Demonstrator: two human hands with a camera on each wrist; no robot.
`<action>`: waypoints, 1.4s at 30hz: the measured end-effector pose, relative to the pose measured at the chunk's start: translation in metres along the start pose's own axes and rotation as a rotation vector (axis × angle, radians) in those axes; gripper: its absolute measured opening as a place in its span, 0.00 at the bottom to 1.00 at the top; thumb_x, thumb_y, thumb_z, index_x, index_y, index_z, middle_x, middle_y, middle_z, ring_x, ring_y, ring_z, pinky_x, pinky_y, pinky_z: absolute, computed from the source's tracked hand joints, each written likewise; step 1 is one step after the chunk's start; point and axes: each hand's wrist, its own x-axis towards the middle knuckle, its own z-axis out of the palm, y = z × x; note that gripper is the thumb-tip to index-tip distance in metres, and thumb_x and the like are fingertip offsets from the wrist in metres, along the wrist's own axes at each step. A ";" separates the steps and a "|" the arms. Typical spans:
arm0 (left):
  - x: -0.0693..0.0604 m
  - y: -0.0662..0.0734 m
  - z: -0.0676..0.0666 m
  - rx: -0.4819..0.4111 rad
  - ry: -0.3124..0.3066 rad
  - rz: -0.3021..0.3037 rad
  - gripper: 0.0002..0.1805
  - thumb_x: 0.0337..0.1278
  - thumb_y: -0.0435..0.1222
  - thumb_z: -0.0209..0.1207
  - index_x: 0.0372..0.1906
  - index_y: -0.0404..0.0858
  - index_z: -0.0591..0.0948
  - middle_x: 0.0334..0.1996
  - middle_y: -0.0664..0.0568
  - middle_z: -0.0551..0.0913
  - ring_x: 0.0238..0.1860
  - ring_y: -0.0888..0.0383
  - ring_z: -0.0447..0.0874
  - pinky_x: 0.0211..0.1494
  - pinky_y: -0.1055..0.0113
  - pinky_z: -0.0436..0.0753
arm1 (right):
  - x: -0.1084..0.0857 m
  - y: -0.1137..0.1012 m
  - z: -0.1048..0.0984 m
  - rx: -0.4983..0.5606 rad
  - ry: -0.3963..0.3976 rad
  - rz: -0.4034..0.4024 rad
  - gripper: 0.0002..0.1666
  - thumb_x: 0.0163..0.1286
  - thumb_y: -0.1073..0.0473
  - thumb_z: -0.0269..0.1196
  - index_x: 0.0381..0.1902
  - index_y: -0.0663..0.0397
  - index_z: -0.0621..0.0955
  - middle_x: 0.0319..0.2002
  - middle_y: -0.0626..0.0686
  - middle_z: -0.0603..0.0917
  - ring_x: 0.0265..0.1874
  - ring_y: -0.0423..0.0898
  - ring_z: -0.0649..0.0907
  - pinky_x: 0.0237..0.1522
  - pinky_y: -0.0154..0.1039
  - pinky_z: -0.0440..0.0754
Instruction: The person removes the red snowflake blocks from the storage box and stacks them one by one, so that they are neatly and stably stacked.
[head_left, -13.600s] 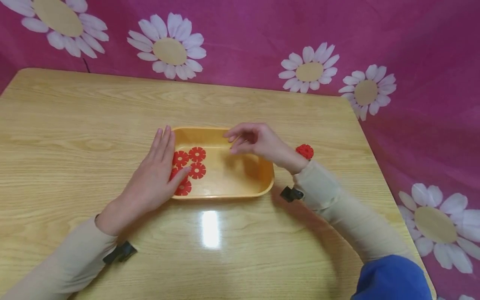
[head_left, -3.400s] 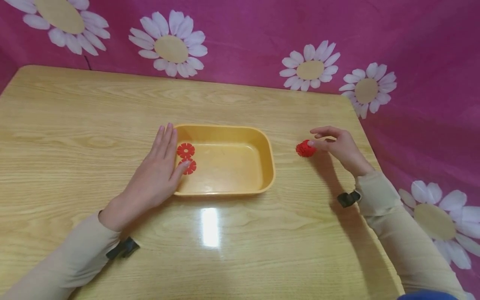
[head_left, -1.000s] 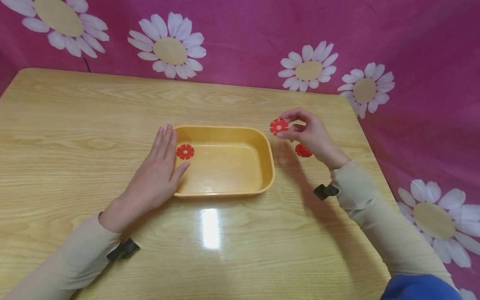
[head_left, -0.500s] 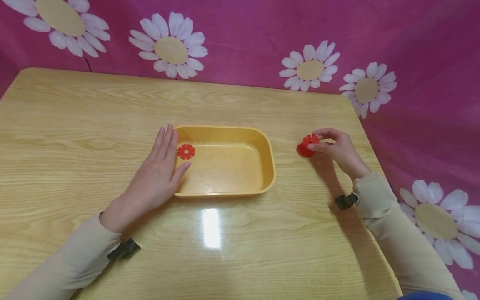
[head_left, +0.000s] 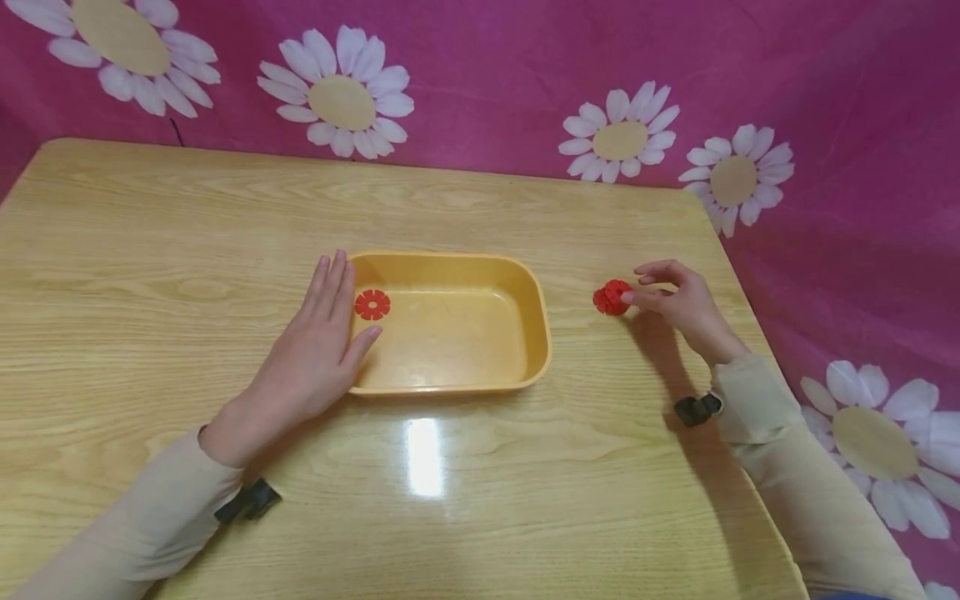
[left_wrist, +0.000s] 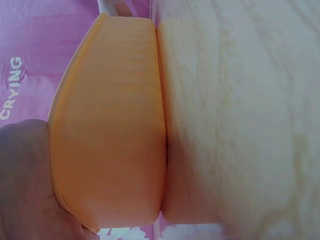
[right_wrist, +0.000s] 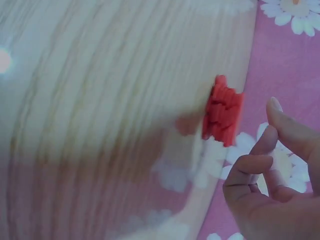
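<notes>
A yellow plastic tray (head_left: 480, 321) stands on the table, and one red flower-shaped disc (head_left: 372, 305) lies on its floor near the left end. My left hand (head_left: 303, 350) rests across the tray's left rim with straight fingers. In the left wrist view, part of that hand (left_wrist: 25, 175) lies over the rim, beside the tray's outer wall (left_wrist: 110, 130). To the right of the tray sits a stack of red discs (head_left: 611, 297). My right hand (head_left: 686, 308) is just beside it, with nothing in its fingers. The right wrist view shows a gap between the stack (right_wrist: 223, 112) and the loosely bent fingers.
The wood-grain table (head_left: 187, 217) reaches back to a pink cloth (head_left: 480, 83) printed with white daisies. A bright light reflection (head_left: 424, 457) falls on the tabletop in front of the tray. The table's right edge runs beneath my right forearm.
Over these frames, discs have left the tray, down to one. My right hand carried a disc rightward to the stack and has let it go there. My left hand has stayed on the rim.
</notes>
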 end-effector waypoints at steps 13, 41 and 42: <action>0.001 0.001 0.001 0.003 -0.006 -0.007 0.44 0.74 0.48 0.47 0.76 0.27 0.39 0.78 0.43 0.29 0.77 0.48 0.23 0.76 0.50 0.42 | -0.003 -0.087 0.074 0.046 -0.123 -0.203 0.22 0.61 0.65 0.71 0.52 0.64 0.78 0.48 0.61 0.79 0.37 0.45 0.82 0.34 0.28 0.81; 0.001 0.000 0.000 0.019 -0.019 -0.002 0.43 0.75 0.49 0.44 0.75 0.26 0.39 0.77 0.42 0.28 0.76 0.50 0.20 0.76 0.51 0.40 | -0.008 -0.135 0.263 -0.152 -0.236 -0.379 0.25 0.60 0.70 0.70 0.57 0.63 0.80 0.53 0.56 0.84 0.55 0.47 0.81 0.61 0.29 0.68; 0.001 0.001 0.001 0.017 -0.018 -0.002 0.43 0.75 0.49 0.44 0.75 0.26 0.39 0.77 0.42 0.28 0.76 0.49 0.21 0.76 0.51 0.41 | -0.007 -0.136 0.263 -0.191 -0.238 -0.390 0.26 0.59 0.69 0.70 0.57 0.63 0.80 0.52 0.55 0.85 0.54 0.47 0.81 0.61 0.30 0.66</action>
